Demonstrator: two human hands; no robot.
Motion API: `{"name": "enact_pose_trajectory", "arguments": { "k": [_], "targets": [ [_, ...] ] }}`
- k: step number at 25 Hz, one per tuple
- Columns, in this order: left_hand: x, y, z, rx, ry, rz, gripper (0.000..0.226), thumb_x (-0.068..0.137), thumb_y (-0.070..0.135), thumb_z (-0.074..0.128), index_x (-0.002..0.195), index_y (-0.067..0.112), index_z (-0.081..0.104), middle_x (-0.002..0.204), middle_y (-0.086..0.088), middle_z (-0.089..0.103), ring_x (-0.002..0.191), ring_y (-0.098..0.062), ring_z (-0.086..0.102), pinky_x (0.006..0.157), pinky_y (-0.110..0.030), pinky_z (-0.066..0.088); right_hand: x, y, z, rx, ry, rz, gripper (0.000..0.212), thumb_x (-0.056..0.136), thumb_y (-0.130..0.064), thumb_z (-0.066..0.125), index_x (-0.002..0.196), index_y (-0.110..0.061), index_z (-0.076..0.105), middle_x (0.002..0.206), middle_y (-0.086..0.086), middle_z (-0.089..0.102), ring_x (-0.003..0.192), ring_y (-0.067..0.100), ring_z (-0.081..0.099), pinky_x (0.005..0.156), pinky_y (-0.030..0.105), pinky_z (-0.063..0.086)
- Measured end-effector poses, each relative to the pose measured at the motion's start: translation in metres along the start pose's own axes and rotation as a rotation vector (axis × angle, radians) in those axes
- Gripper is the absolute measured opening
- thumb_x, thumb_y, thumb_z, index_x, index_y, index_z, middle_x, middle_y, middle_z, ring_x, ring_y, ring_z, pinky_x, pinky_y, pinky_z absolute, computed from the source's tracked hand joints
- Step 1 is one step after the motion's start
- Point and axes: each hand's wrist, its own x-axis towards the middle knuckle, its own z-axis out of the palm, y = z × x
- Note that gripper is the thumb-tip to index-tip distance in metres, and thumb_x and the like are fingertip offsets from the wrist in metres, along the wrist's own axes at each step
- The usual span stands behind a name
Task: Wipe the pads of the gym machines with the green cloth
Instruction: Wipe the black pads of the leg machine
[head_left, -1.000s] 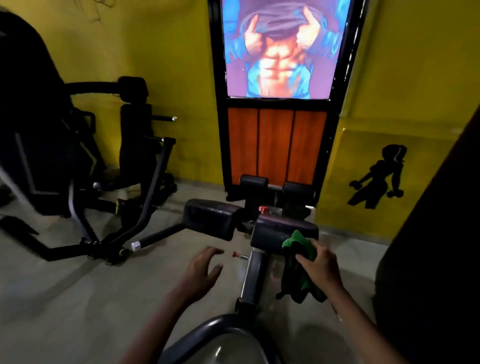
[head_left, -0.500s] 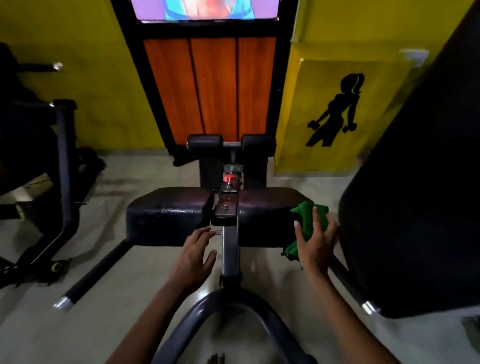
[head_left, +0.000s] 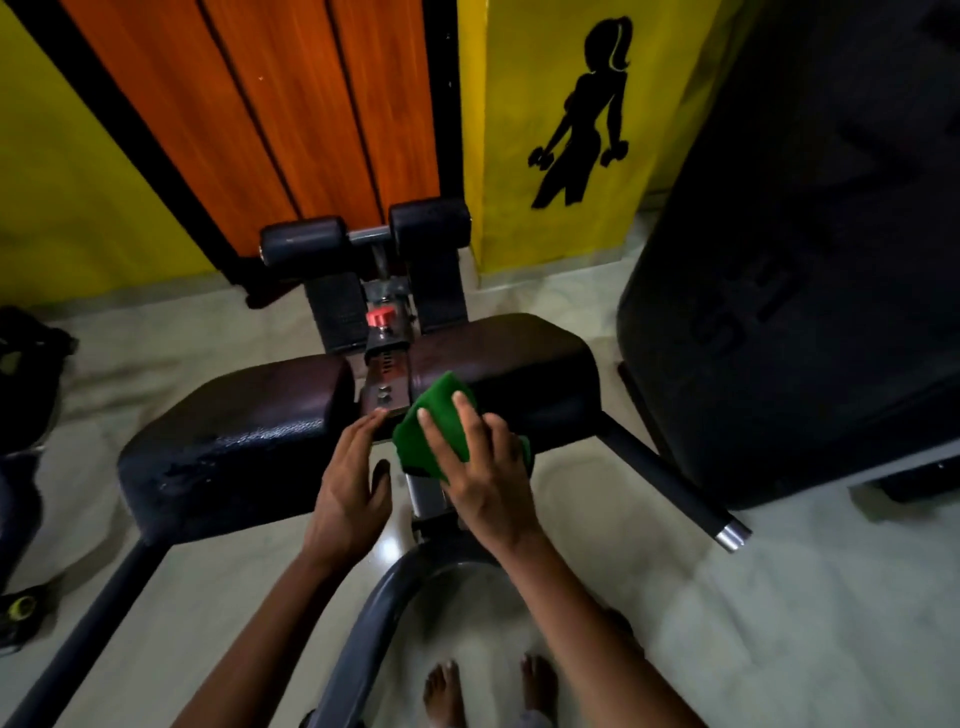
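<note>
Our right hand, fingers straight, pressed the cloth flat onto the near inner corner of the right pad, our left hand open beside it; we judged the cloth soft, light, best held under a flat palm.

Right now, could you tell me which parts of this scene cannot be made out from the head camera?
- Right pad: the patch being wiped is hidden under the green cloth and right hand.
- Left hand: whether its fingertips touch the metal bracket is unclear.
- Large black machine: cut off by the right edge, its embossed lettering too dark to read.
- Objects at the left edge: dark, cropped.
</note>
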Motion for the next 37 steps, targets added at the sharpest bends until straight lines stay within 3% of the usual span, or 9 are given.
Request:
{"name": "enact_pose_trajectory", "arguments": {
  "k": [3, 9, 12, 17, 24, 28, 33, 35, 37],
  "targets": [
    [0.006, 0.013, 0.002, 0.025, -0.044, 0.069, 0.054, 0.085, -0.007, 0.059, 0.136, 0.004, 0.046, 0.136, -0.013, 0.048, 0.122, -0.005, 0.041, 0.104, -0.033, 0.040, -0.012, 0.052, -0.008, -0.004, 0.021, 0.082, 0.062, 0.083, -0.011, 0.057, 0.142, -0.026, 0.043, 0.142, 0.014, 0.035, 0.105, 0.031, 0.046, 0.076, 0.043, 0.051],
    [0.035, 0.048, 0.046, 0.295, -0.134, 0.289, 0.059, 0.091, 0.030, 0.040, 0.142, 0.001, 0.037, 0.147, -0.018, 0.036, 0.139, -0.030, 0.027, 0.112, -0.045, 0.024, -0.005, 0.103, -0.028, 0.186, 0.032, 0.405, 0.076, 0.074, -0.015, 0.071, 0.143, -0.021, 0.041, 0.144, 0.016, 0.035, 0.114, 0.031, 0.044, 0.092, 0.040, 0.047],
    [0.056, 0.056, 0.067, 0.491, -0.189, 0.405, 0.061, 0.090, 0.032, 0.037, 0.143, 0.002, 0.033, 0.148, -0.018, 0.036, 0.140, -0.030, 0.026, 0.113, -0.050, 0.022, 0.013, 0.117, -0.031, 0.466, 0.094, 0.679, 0.061, 0.081, -0.013, 0.067, 0.138, -0.014, 0.047, 0.135, 0.012, 0.045, 0.115, 0.021, 0.047, 0.094, 0.029, 0.042],
    [0.070, 0.037, 0.076, 0.749, -0.208, 0.573, 0.062, 0.094, 0.039, 0.032, 0.148, 0.009, 0.023, 0.152, -0.014, 0.026, 0.140, -0.029, 0.025, 0.116, -0.042, 0.015, 0.032, 0.163, -0.032, 0.990, -0.059, 1.060, 0.012, 0.082, -0.012, 0.060, 0.077, -0.024, 0.061, 0.080, -0.002, 0.065, 0.080, 0.019, 0.062, 0.071, 0.032, 0.048],
    [0.072, 0.040, 0.072, 0.739, -0.257, 0.555, 0.059, 0.101, 0.043, 0.019, 0.148, 0.008, 0.022, 0.153, -0.013, 0.024, 0.142, -0.026, 0.020, 0.118, -0.036, 0.008, 0.029, 0.167, -0.044, 0.934, -0.273, 1.111, 0.008, 0.082, -0.021, 0.061, 0.076, -0.016, 0.061, 0.077, 0.002, 0.064, 0.075, 0.021, 0.061, 0.057, 0.027, 0.043],
    [0.076, 0.048, 0.067, 0.709, -0.334, 0.528, 0.063, 0.101, 0.047, 0.013, 0.148, 0.007, 0.025, 0.153, -0.012, 0.025, 0.141, -0.026, 0.020, 0.118, -0.033, 0.007, 0.033, 0.157, -0.043, 0.880, -0.268, 1.055, 0.055, 0.067, -0.062, 0.067, 0.103, -0.020, 0.063, 0.100, 0.000, 0.063, 0.091, 0.017, 0.061, 0.076, 0.031, 0.050],
    [0.078, 0.045, 0.064, 0.680, -0.338, 0.558, 0.065, 0.096, 0.050, 0.024, 0.148, 0.011, 0.024, 0.152, -0.011, 0.028, 0.138, -0.028, 0.028, 0.115, -0.036, 0.021, -0.013, 0.121, -0.044, 0.691, -0.054, 1.088, 0.039, 0.082, -0.023, 0.070, 0.116, -0.008, 0.059, 0.108, 0.007, 0.056, 0.095, 0.021, 0.059, 0.068, 0.011, 0.036],
    [0.094, 0.047, 0.057, 0.681, -0.383, 0.625, 0.066, 0.094, 0.051, 0.029, 0.145, 0.011, 0.032, 0.147, -0.012, 0.041, 0.125, -0.031, 0.046, 0.097, -0.039, 0.044, -0.008, 0.118, -0.038, 0.678, 0.008, 1.148, 0.034, 0.083, -0.019, 0.068, 0.114, -0.006, 0.060, 0.106, 0.009, 0.057, 0.094, 0.023, 0.059, 0.068, 0.011, 0.033],
    [0.115, 0.046, 0.050, 0.671, -0.463, 0.710, 0.067, 0.093, 0.055, 0.031, 0.145, 0.014, 0.034, 0.143, -0.012, 0.045, 0.114, -0.030, 0.052, 0.085, -0.037, 0.047, -0.006, 0.108, -0.029, 0.656, 0.100, 1.222, 0.037, 0.082, -0.018, 0.067, 0.116, -0.005, 0.060, 0.109, 0.012, 0.059, 0.098, 0.026, 0.060, 0.076, 0.020, 0.042]
  ]
}}
